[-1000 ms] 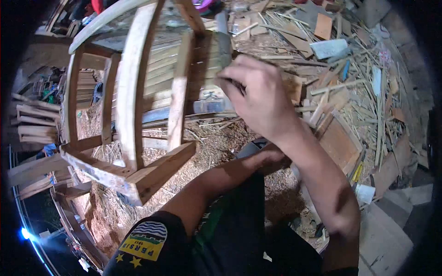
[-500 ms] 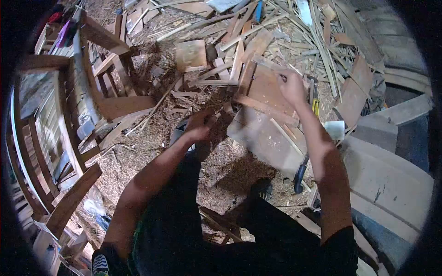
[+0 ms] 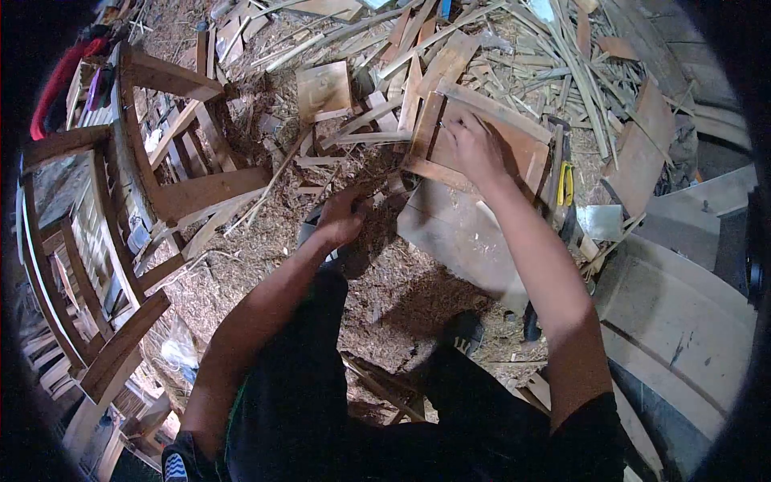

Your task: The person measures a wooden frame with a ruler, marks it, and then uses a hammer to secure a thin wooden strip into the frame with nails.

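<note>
A shallow wooden tray-like panel with raised edge strips [image 3: 520, 138] rests on a flat grey-brown board [image 3: 450, 229] ahead of me. My right hand [image 3: 475, 151] is over the panel's left part, thumb and fingers pinched together near the left edge strip. Whatever is in that pinch is too small to make out. To the left of the panel, my left hand [image 3: 341, 218] is low above the shavings with its fingers curled. Shadow hides what it may hold; a brownish block-like shape [image 3: 395, 185] shows just beyond its fingers.
A yellow-handled tool [image 3: 565, 183] lies right of the panel, and a black handle [image 3: 531, 321] shows beside my right forearm. Wooden chair-like frames [image 3: 112, 217] stand at left. Scrap strips [image 3: 590, 104] pile up behind. Large boards [image 3: 675, 313] lie at right.
My right hand has moved left across the panel, from its right part toward its left edge strip. My left hand has shifted slightly left. The view has shifted a little.
</note>
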The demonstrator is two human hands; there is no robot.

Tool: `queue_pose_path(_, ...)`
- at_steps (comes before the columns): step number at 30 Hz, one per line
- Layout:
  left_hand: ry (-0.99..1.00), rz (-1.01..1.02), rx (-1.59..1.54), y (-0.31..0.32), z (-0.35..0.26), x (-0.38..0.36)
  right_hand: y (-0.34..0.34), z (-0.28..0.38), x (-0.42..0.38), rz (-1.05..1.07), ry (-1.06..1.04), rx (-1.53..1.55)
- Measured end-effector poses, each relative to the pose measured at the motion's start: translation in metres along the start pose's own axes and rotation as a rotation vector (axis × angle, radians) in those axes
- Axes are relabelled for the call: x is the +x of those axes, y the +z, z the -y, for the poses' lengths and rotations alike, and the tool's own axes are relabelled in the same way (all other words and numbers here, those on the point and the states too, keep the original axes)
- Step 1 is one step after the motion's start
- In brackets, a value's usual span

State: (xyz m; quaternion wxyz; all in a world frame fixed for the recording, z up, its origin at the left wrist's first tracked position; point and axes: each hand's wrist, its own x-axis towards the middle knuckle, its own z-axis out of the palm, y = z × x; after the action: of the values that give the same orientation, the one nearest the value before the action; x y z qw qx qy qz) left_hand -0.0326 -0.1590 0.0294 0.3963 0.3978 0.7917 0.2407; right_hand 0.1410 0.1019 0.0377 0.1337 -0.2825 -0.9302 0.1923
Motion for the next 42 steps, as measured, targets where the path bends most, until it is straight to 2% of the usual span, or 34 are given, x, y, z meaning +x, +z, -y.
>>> queue_pose_path(3, -0.067, 0.091, 0.054, -0.001, 0.003, 0.003, 0.000, -0.006, -0.003, 0.031, -0.047, -0.056)
queue_pose_path(6, -0.011, 0.027, 0.013, 0.005, 0.004, 0.002, -0.004, -0.002, -0.001, 0.081, -0.102, -0.166)
queue_pose_path(8, -0.038, -0.009, 0.147, 0.006, 0.001, 0.001, -0.009, 0.004, 0.002, 0.100, -0.126, -0.223)
queue_pose_path(10, -0.010, -0.006, 0.117, 0.008, 0.008, 0.002, -0.019, 0.010, 0.005, 0.204, -0.171, -0.366)
queue_pose_path(12, 0.017, -0.004, 0.083, 0.006, 0.005, 0.003, -0.015, 0.005, 0.004, 0.166, -0.175, -0.357)
queue_pose_path(14, -0.069, 0.067, 0.066, 0.000, -0.006, 0.002, -0.005, -0.007, 0.007, 0.130, -0.183, -0.351)
queue_pose_path(16, -0.045, 0.051, 0.084, 0.003, -0.001, 0.004, -0.003, -0.019, 0.014, 0.149, 0.219, 0.050)
queue_pose_path(17, -0.023, 0.034, 0.104, 0.005, 0.001, 0.004, -0.005, -0.027, 0.010, 0.150, 0.221, 0.048)
queue_pose_path(19, -0.016, 0.038, 0.046, 0.003, -0.002, 0.002, -0.035, -0.022, 0.010, -0.036, 0.175, 0.081)
queue_pose_path(22, -0.016, 0.038, 0.018, 0.001, -0.001, 0.001, -0.043, -0.043, 0.001, 0.000, 0.137, 0.207)
queue_pose_path(23, -0.021, 0.036, 0.045, 0.001, -0.001, 0.001, -0.043, -0.046, -0.005, 0.058, 0.206, 0.215)
queue_pose_path(27, 0.020, 0.009, 0.006, 0.002, -0.002, 0.000, -0.044, -0.043, -0.010, 0.135, 0.207, 0.124)
queue_pose_path(33, -0.032, 0.054, 0.026, -0.002, -0.008, 0.000, -0.033, -0.042, -0.008, 0.095, -0.005, 0.002)
queue_pose_path(35, 0.041, 0.010, -0.051, -0.003, -0.008, -0.002, -0.030, -0.049, -0.011, 0.097, -0.175, -0.098)
queue_pose_path(39, 0.020, -0.009, 0.002, 0.004, 0.004, 0.001, -0.041, -0.047, -0.015, 0.207, -0.159, -0.130)
queue_pose_path(42, 0.038, 0.014, 0.008, 0.000, 0.001, 0.000, -0.042, -0.054, -0.015, 0.201, -0.266, -0.166)
